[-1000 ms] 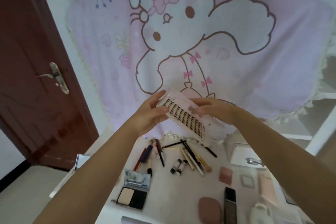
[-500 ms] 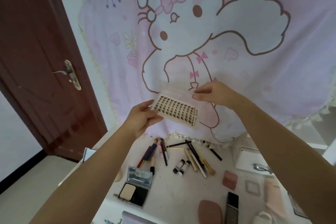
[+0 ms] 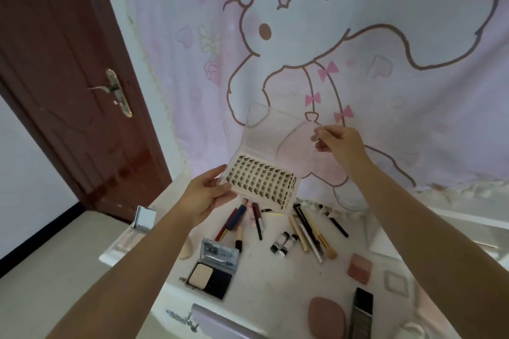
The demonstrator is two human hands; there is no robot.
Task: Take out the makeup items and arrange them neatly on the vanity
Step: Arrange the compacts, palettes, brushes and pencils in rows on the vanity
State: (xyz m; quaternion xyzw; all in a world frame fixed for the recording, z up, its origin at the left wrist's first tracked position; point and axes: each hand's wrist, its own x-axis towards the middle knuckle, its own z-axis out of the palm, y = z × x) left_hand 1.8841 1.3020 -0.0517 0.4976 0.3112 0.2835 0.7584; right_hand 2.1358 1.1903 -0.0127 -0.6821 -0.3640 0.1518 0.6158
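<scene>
The lash case (image 3: 264, 187) is hanging in the air above the bench (image 3: 264, 270), over the row of pencils and brushes (image 3: 303, 231), its clear lid (image 3: 278, 135) swung up and open against the pink cartoon cloth (image 3: 358, 49) on the wall. It is looking like a light, stiff, thin plastic thing, smooth enough to slip, with a hinge that could crack and tiny lash clusters that should not be touched; I would be taking it by the outer edges of the tray. The left hand (image 3: 208, 195) is curling around the tray's left edge, thumb on top, fingers underneath. The right hand (image 3: 337, 146) is pinching the lid's far edge between thumb and fingertips, holding it open. A powder compact (image 3: 213, 270) is lying open below.
</scene>
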